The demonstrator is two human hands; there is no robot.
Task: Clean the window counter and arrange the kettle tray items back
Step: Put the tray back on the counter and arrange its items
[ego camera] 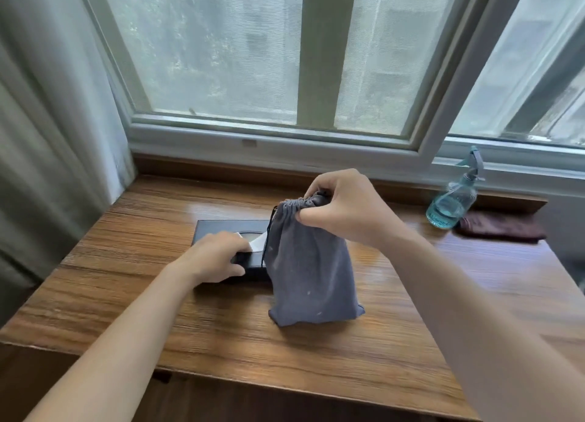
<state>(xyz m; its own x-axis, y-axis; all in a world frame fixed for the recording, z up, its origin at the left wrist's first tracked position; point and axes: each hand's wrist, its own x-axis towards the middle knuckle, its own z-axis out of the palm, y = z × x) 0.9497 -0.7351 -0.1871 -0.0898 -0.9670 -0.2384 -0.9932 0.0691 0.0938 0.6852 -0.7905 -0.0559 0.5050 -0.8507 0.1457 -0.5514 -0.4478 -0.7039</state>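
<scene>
Counter (196, 326): right hand (348, 206) pinches grey pouch (310, 269); left hand (212, 257) grips tissue box (221, 228).

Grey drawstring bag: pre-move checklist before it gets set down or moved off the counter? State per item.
1. Right hand grips the gathered neck of the grey drawstring bag: ok.
2. Bag neck cinched closed: ok, it looks bunched tight under the fingers.
3. Bag bottom supported by the wooden counter: cannot tell, it sits at or just above the surface.
4. Left hand steadies the black tissue box: ok, gripping its near edge.
5. Bag apart from the tissue box: not ok, the bag overlaps the box's right end.
6. Spray bottle and dark red cloth out of the way: ok, far right by the window.
</scene>
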